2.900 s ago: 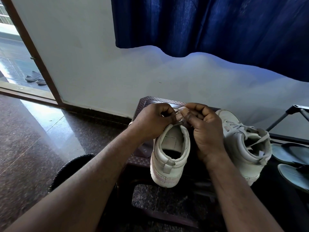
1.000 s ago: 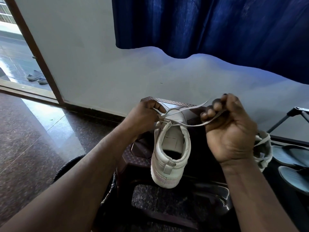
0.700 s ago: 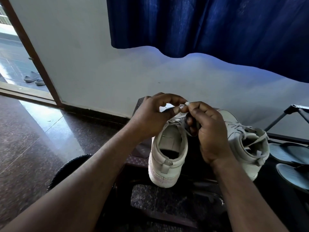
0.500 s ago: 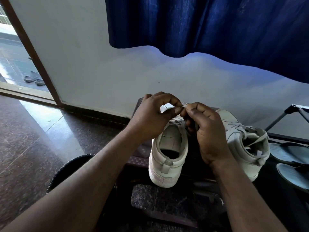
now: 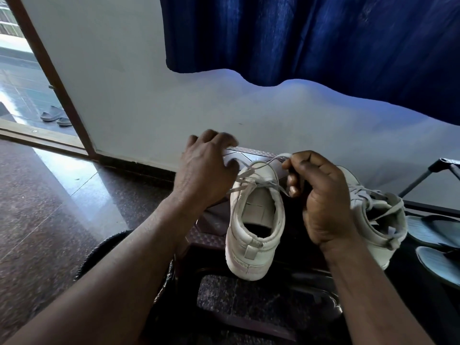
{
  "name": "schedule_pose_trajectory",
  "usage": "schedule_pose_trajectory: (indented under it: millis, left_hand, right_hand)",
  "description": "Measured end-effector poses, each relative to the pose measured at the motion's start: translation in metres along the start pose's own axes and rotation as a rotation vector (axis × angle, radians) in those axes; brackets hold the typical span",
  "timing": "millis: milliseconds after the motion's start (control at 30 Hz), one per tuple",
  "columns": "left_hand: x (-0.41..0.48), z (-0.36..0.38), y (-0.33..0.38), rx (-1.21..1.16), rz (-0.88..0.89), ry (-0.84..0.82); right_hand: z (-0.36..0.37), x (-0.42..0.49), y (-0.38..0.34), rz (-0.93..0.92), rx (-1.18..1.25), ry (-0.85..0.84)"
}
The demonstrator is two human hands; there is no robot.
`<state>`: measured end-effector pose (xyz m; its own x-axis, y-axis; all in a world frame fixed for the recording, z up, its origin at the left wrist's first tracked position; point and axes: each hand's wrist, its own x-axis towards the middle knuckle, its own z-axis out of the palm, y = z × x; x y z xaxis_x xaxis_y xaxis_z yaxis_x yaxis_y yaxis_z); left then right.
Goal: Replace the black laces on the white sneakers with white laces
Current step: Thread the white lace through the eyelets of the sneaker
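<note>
Obs., head view.

- Near sneaker [image 5: 254, 220]: white, heel toward the camera, toe toward the wall [image 5: 174, 95]. It sits on a dark maroon patterned stool [image 5: 211, 235], with the heel overhanging the near edge.
- White lace [image 5: 258, 181]: threaded through the upper eyelets of the near sneaker. Two flat loose ends trail off to the left of the tongue. One strand rises in an arc to the right.
- Right hand [image 5: 323, 195]: just right of the near sneaker, back of hand toward the camera. Thumb and forefinger pinch the raised strand of the white lace, and the other fingers are curled in below.
- Left hand [image 5: 206, 168]: at the far left of the stool, beside the sneaker's toe, fingers bent over the stool's far edge. A bit of lace runs close under the thumb (whether it is actually gripped cannot be told from this angle).
- Second sneaker [image 5: 375, 220]: white, on the right and partly behind the right hand. It is laced in white with loose loops lying over its collar.
- Surroundings: two dark sandals [image 5: 435, 232] at far right. A blue curtain [image 5: 323, 33] hangs above. A brown door frame [image 5: 49, 70] stands at left. The floor [image 5: 49, 207] is polished speckled stone.
</note>
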<state>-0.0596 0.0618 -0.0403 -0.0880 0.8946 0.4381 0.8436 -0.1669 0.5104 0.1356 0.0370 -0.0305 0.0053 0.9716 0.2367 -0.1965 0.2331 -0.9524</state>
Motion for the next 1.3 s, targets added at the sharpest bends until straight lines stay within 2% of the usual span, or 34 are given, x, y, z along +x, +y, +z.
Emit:
schedule_pose_trajectory:
  millis: [100,200,267,367,433,467,533,633,733,867,967,1133,1300]
  left_hand:
    - [-0.004,0.003,0.016,-0.242,0.28,-0.025]
    - [-0.007,0.012,0.021,-0.264,0.355,0.014]
    - [-0.006,0.012,0.02,-0.203,0.298,0.061]
    - [0.001,0.003,0.006,-0.037,0.015,0.123]
    - [0.003,0.001,-0.008,0.057,-0.16,0.081]
    - [0.004,0.0,-0.012,0.045,-0.194,0.048]
    - [0.002,0.0,-0.009,-0.093,-0.126,-0.02]
    - [-0.001,-0.002,0.01,-0.272,0.109,-0.096]
    - [-0.004,0.005,0.016,-0.264,0.241,-0.083]
    - [-0.002,0.006,0.007,-0.166,0.102,-0.049]
    - [-0.001,0.002,0.006,-0.166,0.052,-0.132]
    - [-0.004,-0.001,0.013,-0.394,-0.037,-0.271]
    - [-0.006,0.0,0.023,-0.441,-0.056,-0.358]
  right_hand:
    - [0.003,-0.002,0.005,-0.002,-0.149,-0.002]
    - [0.003,-0.003,0.007,-0.03,-0.203,-0.029]
    - [0.002,-0.003,0.005,-0.025,-0.221,-0.034]
    - [0.0,-0.003,0.001,-0.005,-0.154,-0.025]
    - [0.0,-0.002,-0.001,-0.002,-0.097,-0.004]
    - [0.0,-0.001,-0.001,-0.001,-0.097,0.007]
    - [-0.001,-0.001,0.0,0.002,-0.131,0.024]
    - [-0.002,-0.001,0.007,-0.009,-0.236,0.013]
    - [0.001,-0.001,0.01,-0.026,-0.29,-0.023]
    - [-0.003,0.001,0.012,0.006,-0.288,-0.002]
    - [-0.003,0.001,0.013,-0.002,-0.336,-0.008]
    - [-0.003,0.0,0.012,-0.01,-0.437,0.048]
    - [-0.001,-0.002,0.011,0.02,-0.427,0.065]
